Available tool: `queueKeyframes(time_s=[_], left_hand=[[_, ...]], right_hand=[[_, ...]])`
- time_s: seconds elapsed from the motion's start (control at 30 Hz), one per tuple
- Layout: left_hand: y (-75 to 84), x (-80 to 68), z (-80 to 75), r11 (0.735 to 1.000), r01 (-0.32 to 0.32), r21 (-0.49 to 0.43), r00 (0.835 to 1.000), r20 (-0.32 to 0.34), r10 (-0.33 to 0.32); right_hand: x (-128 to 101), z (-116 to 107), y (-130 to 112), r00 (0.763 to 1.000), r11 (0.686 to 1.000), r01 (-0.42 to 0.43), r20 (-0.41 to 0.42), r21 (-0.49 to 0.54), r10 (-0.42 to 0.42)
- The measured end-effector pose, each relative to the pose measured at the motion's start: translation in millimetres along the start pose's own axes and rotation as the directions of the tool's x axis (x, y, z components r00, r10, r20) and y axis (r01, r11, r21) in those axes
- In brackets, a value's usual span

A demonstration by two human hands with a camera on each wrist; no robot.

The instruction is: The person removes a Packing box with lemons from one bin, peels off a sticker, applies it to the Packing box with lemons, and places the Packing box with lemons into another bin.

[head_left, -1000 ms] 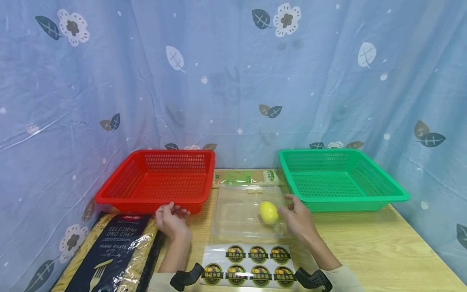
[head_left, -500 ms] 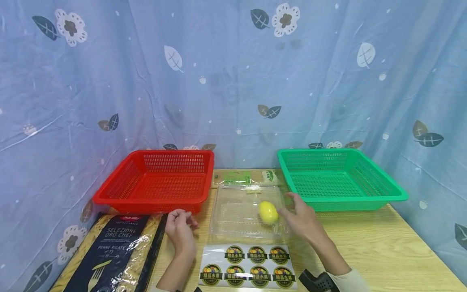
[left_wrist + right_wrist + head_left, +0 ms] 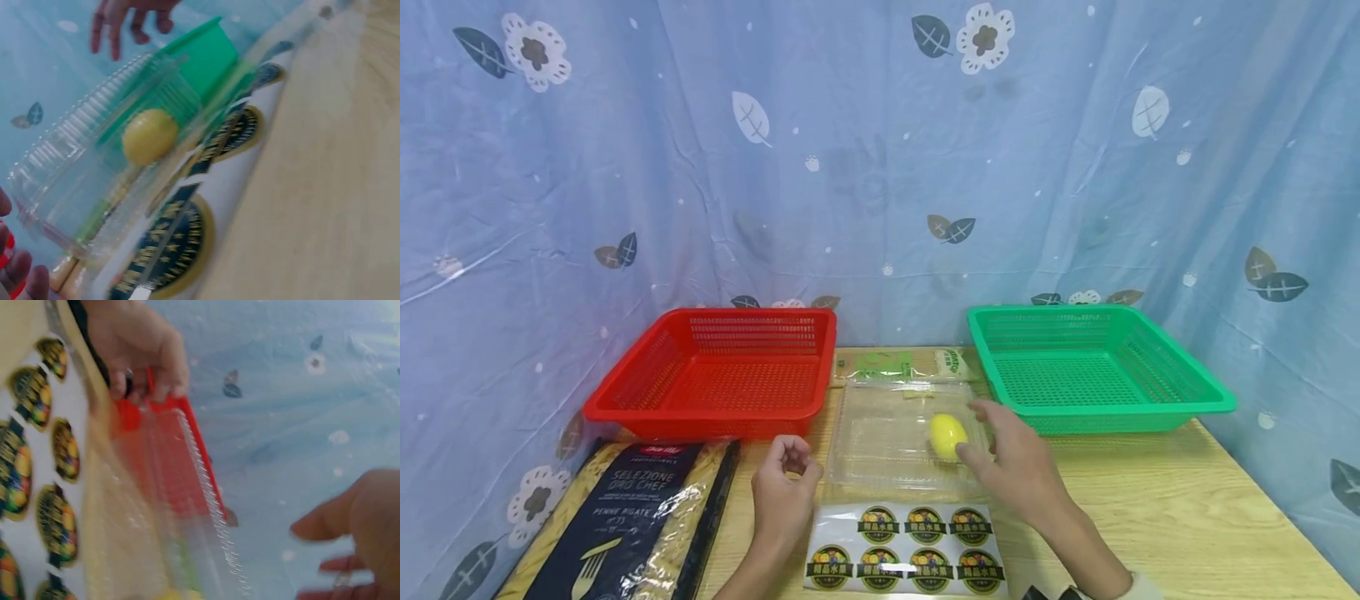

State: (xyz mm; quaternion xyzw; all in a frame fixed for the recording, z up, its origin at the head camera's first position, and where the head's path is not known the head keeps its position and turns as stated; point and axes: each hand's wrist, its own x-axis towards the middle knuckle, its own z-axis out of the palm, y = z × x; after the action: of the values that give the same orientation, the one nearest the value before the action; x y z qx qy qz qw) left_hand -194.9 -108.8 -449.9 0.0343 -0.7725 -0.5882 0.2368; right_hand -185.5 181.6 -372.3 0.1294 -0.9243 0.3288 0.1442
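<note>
A yellow lemon (image 3: pixel 947 435) lies in the right part of a clear plastic box (image 3: pixel 880 454). My right hand (image 3: pixel 1015 467) is over the box's right side, thumb close to the lemon in the head view, fingers apart and holding nothing. In the right wrist view this right hand (image 3: pixel 365 534) has its thumb and fingers spread. My left hand (image 3: pixel 784 492), fingers loosely curled around nothing, hovers left of the box's near left corner. A white sheet of round fruit stickers (image 3: pixel 906 550) lies in front of the box. The left wrist view shows the lemon (image 3: pixel 150 136) inside the box's clear walls.
A red basket (image 3: pixel 707 421) stands at the back left, a green basket (image 3: pixel 1105 410) at the back right. Between them, behind the box, lies a flat package with green print (image 3: pixel 887 365). A penne bag (image 3: pixel 632 508) occupies the left front. A blue patterned curtain (image 3: pixel 880 167) hangs behind.
My left hand has moved right and nearer, from the red basket's front edge toward the sticker sheet. My right hand has shifted slightly left. The lemon stays in the box.
</note>
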Motion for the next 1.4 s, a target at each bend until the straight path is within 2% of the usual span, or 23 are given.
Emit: queueKeyframes(time_s=[0.03, 0.1, 0.17, 0.23, 0.3, 0.37, 0.5, 0.6, 0.77, 0.87, 0.97, 1.07, 1.23, 1.4], left_hand=[[-0.6, -1.8, -0.5, 1.0, 0.005, 0.018, 1.0, 0.013, -0.005], [-2.4, -5.6, -1.2, 0.999, 0.009, 0.042, 0.999, 0.036, -0.01], [-3.8, -8.9, -1.6, 0.999, 0.015, 0.048, 0.998, 0.053, -0.018], [-5.3, -11.5, -1.1, 0.999, 0.024, 0.043, 0.998, 0.062, -0.027], [-6.4, -13.5, 0.0, 0.999, 0.035, 0.018, 0.997, 0.065, -0.036], [-6.9, -14.9, 1.0, 0.999, 0.048, -0.016, 0.996, 0.07, -0.047], [-6.2, -18.6, 0.5, 0.992, 0.091, -0.091, 0.992, 0.098, -0.082], [-6.5, -21.4, -0.8, 0.991, 0.092, -0.099, 0.99, 0.116, -0.08], [-10.2, -23.6, -2.1, 1.0, 0.027, 0.002, 0.986, 0.164, -0.027], [-12.3, -22.9, -2.7, 0.996, 0.027, 0.084, 0.976, 0.215, -0.044], [-13.7, -22.1, -3.5, 0.985, 0.024, 0.171, 0.958, 0.276, -0.071], [-15.1, -22.4, -4.2, 0.974, -0.004, 0.227, 0.939, 0.335, -0.074], [-18.6, -23.0, -5.0, 0.968, -0.088, 0.235, 0.913, 0.408, -0.016], [-20.6, -22.7, -6.7, 0.95, -0.155, 0.27, 0.88, 0.474, 0.009]], right_hand=[[-1, 4, -1, 0.998, 0.997, 0.069, -0.001, 0.035, -0.069], [-5, 12, -3, 0.976, 0.971, 0.213, 0.014, 0.103, -0.216], [-9, 20, -4, 0.935, 0.926, 0.342, 0.041, 0.16, -0.353], [-13, 28, -6, 0.896, 0.889, 0.412, 0.086, 0.2, -0.435], [-17, 35, -9, 0.87, 0.869, 0.432, 0.142, 0.239, -0.472], [-20, 43, -11, 0.855, 0.867, 0.422, 0.202, 0.267, -0.478], [-24, 57, -14, 0.838, 0.884, 0.361, 0.311, 0.297, -0.447], [-26, 68, -14, 0.83, 0.896, 0.353, 0.352, 0.269, -0.433], [-29, 84, -12, 0.836, 0.921, 0.342, 0.389, 0.185, -0.388], [-30, 92, -10, 0.848, 0.943, 0.303, 0.411, 0.139, -0.333], [-32, 99, -9, 0.864, 0.954, 0.285, 0.407, 0.091, -0.297], [-35, 104, -7, 0.884, 0.953, 0.302, 0.365, 0.031, -0.292], [-36, 110, -7, 0.915, 0.957, 0.288, 0.305, -0.035, -0.264], [-36, 112, -7, 0.929, 0.971, 0.238, 0.3, -0.035, -0.217]])
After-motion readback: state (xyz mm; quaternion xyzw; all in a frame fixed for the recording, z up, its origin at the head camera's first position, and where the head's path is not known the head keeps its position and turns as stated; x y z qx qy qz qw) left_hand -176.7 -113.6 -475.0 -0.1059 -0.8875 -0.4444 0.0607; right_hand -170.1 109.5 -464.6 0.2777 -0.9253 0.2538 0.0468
